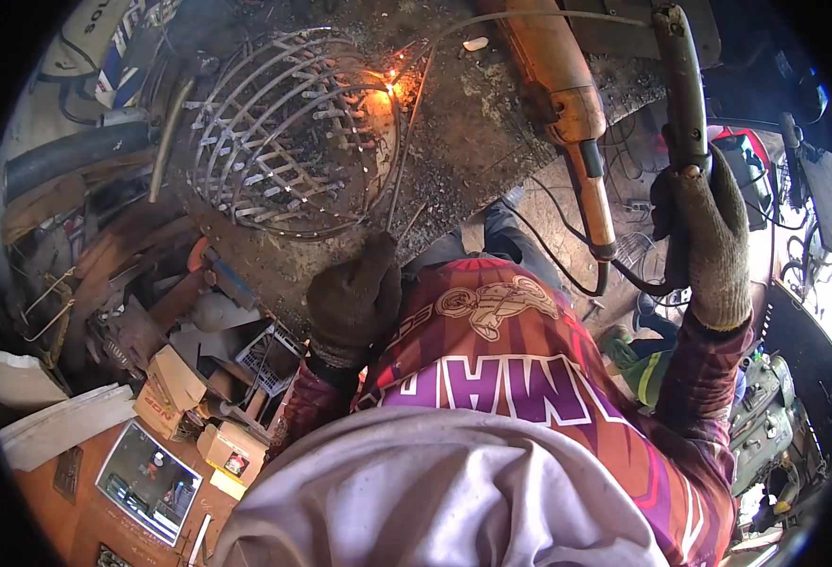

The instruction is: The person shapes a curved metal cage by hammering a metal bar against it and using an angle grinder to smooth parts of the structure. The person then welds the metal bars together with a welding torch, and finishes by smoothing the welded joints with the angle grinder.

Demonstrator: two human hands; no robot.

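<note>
My right hand (pixel 709 227), in a grey knit glove, is closed around a long grey electrode holder (pixel 682 90). A thin curved rod (pixel 539 14) runs left from the holder's top toward a glowing orange spot (pixel 390 88). That glow sits at the right rim of a round cage (pixel 274 128) made of bent metal bars, which lies on the work surface. My left hand (pixel 354 293), in a dark glove, is closed below the cage's near rim. From its fingertips a thin metal rod (pixel 406 170) reaches up past the glow; the exact grip is partly hidden.
An orange power tool (pixel 567 104) with a cable lies on the dirty metal worktop (pixel 472 151), between the cage and my right hand. A bent metal bar (pixel 172 142) is left of the cage. Cardboard boxes (pixel 170 387), scrap and a framed panel (pixel 149 482) crowd the lower left.
</note>
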